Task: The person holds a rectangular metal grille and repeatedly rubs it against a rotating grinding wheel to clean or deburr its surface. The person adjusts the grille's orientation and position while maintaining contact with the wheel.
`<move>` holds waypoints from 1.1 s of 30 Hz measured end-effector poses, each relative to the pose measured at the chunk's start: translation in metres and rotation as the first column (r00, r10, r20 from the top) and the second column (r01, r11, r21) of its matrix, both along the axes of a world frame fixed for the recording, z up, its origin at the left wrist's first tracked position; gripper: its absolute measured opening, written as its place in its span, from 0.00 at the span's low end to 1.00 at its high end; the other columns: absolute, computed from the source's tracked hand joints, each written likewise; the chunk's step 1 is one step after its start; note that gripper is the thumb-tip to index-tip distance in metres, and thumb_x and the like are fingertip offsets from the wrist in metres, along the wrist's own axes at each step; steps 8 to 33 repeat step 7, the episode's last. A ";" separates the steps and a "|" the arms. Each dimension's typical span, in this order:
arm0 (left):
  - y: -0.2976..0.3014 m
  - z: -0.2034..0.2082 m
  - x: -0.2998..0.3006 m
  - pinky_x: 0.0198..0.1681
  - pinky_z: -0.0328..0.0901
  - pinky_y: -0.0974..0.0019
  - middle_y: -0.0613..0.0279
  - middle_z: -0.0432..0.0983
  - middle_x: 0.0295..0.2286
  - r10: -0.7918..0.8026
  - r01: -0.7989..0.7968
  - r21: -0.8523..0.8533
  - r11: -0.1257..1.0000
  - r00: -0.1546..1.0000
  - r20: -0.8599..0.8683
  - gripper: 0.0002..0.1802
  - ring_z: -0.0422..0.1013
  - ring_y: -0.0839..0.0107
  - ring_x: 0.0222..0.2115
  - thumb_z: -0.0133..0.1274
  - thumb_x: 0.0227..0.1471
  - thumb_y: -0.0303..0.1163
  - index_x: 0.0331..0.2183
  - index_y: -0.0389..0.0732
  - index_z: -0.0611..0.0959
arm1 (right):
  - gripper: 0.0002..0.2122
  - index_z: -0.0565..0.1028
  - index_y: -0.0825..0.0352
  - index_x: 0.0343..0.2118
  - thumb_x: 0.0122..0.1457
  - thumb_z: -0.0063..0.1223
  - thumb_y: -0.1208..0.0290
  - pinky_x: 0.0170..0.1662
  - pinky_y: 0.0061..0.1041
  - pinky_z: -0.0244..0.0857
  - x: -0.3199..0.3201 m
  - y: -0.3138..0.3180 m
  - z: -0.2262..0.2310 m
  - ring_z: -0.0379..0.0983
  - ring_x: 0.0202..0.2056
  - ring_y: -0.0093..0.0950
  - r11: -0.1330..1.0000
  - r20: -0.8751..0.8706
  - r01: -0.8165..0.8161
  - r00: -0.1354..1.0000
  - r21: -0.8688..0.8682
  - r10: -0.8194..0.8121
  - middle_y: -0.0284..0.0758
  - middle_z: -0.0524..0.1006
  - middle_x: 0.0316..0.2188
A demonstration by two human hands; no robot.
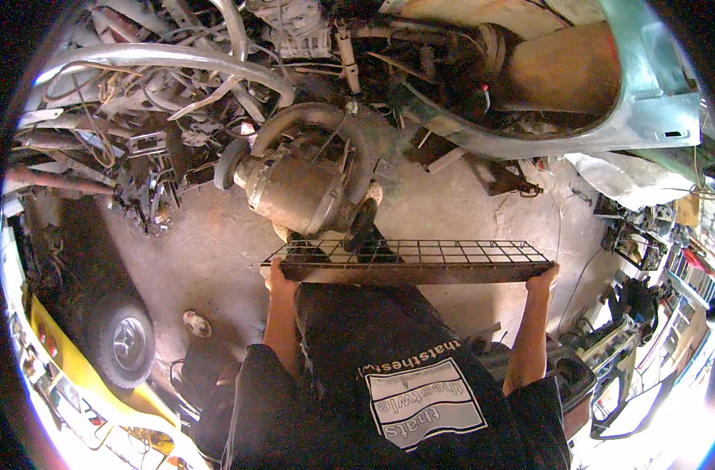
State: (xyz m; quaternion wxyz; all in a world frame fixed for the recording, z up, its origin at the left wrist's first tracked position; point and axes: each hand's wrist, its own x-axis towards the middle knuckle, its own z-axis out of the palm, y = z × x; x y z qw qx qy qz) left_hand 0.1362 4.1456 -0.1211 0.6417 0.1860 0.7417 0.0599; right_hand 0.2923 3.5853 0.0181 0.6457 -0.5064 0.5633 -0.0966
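A long, narrow metal grille (412, 274) with a square wire grid and a solid dark near edge lies level across in front of my body, above my legs. My left hand (276, 276) is closed on its left end. At the opposite end, my right hand (542, 277) grips the right corner. Both arms reach forward, roughly parallel. Just beyond the grille, a dusty drum-shaped machine (293, 194) with small wheels sits on the floor. The fingers under the grille are partly hidden.
A heap of metal tubes and parts (169, 63) fills the far left. A pale green car body panel (647, 102) curves across the far right. To the left are a wheel (129, 341) and a yellow body panel (111, 384). Cluttered equipment (631, 313) lines the right side.
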 end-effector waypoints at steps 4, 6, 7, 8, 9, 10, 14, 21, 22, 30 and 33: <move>0.012 -0.011 -0.003 0.29 0.66 0.47 0.49 0.66 0.33 0.062 -0.062 -0.026 0.998 0.998 -0.002 0.21 0.68 0.53 0.29 0.52 0.36 0.28 0.35 0.32 0.67 | 0.11 0.66 0.60 0.20 0.45 0.38 0.57 0.34 0.34 0.60 0.002 0.025 0.004 0.65 0.24 0.29 0.997 -0.030 0.065 0.997 -0.047 -0.066 0.32 0.69 0.22; 0.015 -0.016 -0.011 0.29 0.66 0.45 0.50 0.66 0.35 -0.102 0.099 0.065 0.993 0.994 0.048 0.21 0.67 0.52 0.31 0.52 0.37 0.29 0.36 0.33 0.67 | 0.11 0.66 0.60 0.20 0.45 0.39 0.57 0.35 0.34 0.60 0.009 0.031 0.001 0.65 0.25 0.29 0.975 -0.099 0.177 0.976 -0.138 -0.191 0.32 0.70 0.23; 0.015 -0.019 -0.015 0.29 0.66 0.45 0.50 0.66 0.35 -0.104 0.107 0.114 0.988 0.994 -0.024 0.21 0.67 0.52 0.31 0.52 0.37 0.29 0.36 0.33 0.67 | 0.11 0.67 0.60 0.20 0.44 0.41 0.58 0.34 0.34 0.60 0.006 0.036 0.000 0.65 0.24 0.28 0.994 -0.039 0.101 0.994 -0.029 -0.103 0.32 0.70 0.22; 0.015 -0.019 -0.015 0.29 0.66 0.45 0.50 0.66 0.35 -0.104 0.107 0.114 0.988 0.994 -0.024 0.21 0.67 0.52 0.31 0.52 0.37 0.29 0.36 0.33 0.67 | 0.11 0.67 0.60 0.20 0.44 0.41 0.58 0.34 0.34 0.60 0.006 0.036 0.000 0.65 0.24 0.28 0.994 -0.039 0.101 0.994 -0.029 -0.103 0.32 0.70 0.22; 0.015 -0.019 -0.015 0.29 0.66 0.45 0.50 0.66 0.35 -0.104 0.107 0.114 0.988 0.994 -0.024 0.21 0.67 0.52 0.31 0.52 0.37 0.29 0.36 0.33 0.67 | 0.11 0.67 0.60 0.20 0.44 0.41 0.58 0.34 0.34 0.60 0.006 0.036 0.000 0.65 0.24 0.28 0.994 -0.039 0.101 0.994 -0.029 -0.103 0.32 0.70 0.22; 0.015 -0.019 -0.015 0.29 0.66 0.45 0.50 0.66 0.35 -0.104 0.107 0.114 0.988 0.994 -0.024 0.21 0.67 0.52 0.31 0.52 0.37 0.29 0.36 0.33 0.67 | 0.11 0.67 0.60 0.20 0.44 0.41 0.58 0.34 0.34 0.60 0.006 0.036 0.000 0.65 0.24 0.28 0.994 -0.039 0.101 0.994 -0.029 -0.103 0.32 0.70 0.22; 0.015 -0.019 -0.015 0.29 0.66 0.45 0.50 0.66 0.35 -0.104 0.107 0.114 0.988 0.994 -0.024 0.21 0.67 0.52 0.31 0.52 0.37 0.29 0.36 0.33 0.67 | 0.11 0.67 0.60 0.20 0.44 0.41 0.58 0.34 0.34 0.60 0.006 0.036 0.000 0.65 0.24 0.28 0.994 -0.039 0.101 0.994 -0.029 -0.103 0.32 0.70 0.22; 0.015 -0.019 -0.015 0.29 0.66 0.45 0.50 0.66 0.35 -0.104 0.107 0.114 0.988 0.994 -0.024 0.21 0.67 0.52 0.31 0.52 0.37 0.29 0.36 0.33 0.67 | 0.11 0.67 0.60 0.20 0.44 0.41 0.58 0.34 0.34 0.60 0.006 0.036 0.000 0.65 0.24 0.28 0.994 -0.039 0.101 0.994 -0.029 -0.103 0.32 0.70 0.22; 0.015 -0.019 -0.015 0.29 0.66 0.45 0.50 0.66 0.35 -0.104 0.107 0.114 0.988 0.994 -0.024 0.21 0.67 0.52 0.31 0.52 0.37 0.29 0.36 0.33 0.67 | 0.11 0.67 0.60 0.20 0.44 0.41 0.58 0.34 0.34 0.60 0.006 0.036 0.000 0.65 0.24 0.28 0.994 -0.039 0.101 0.994 -0.029 -0.103 0.32 0.70 0.22; 0.015 -0.019 -0.015 0.29 0.66 0.45 0.50 0.66 0.35 -0.104 0.107 0.114 0.988 0.994 -0.024 0.21 0.67 0.52 0.31 0.52 0.37 0.29 0.36 0.33 0.67 | 0.11 0.67 0.60 0.20 0.44 0.41 0.58 0.34 0.34 0.60 0.006 0.036 0.000 0.65 0.24 0.28 0.994 -0.039 0.101 0.994 -0.029 -0.103 0.32 0.70 0.22; 0.015 -0.019 -0.015 0.29 0.66 0.45 0.50 0.66 0.35 -0.104 0.107 0.114 0.988 0.994 -0.024 0.21 0.67 0.52 0.31 0.52 0.37 0.29 0.36 0.33 0.67 | 0.11 0.67 0.60 0.20 0.44 0.41 0.58 0.34 0.34 0.60 0.006 0.036 0.000 0.65 0.24 0.28 0.994 -0.039 0.101 0.994 -0.029 -0.103 0.32 0.70 0.22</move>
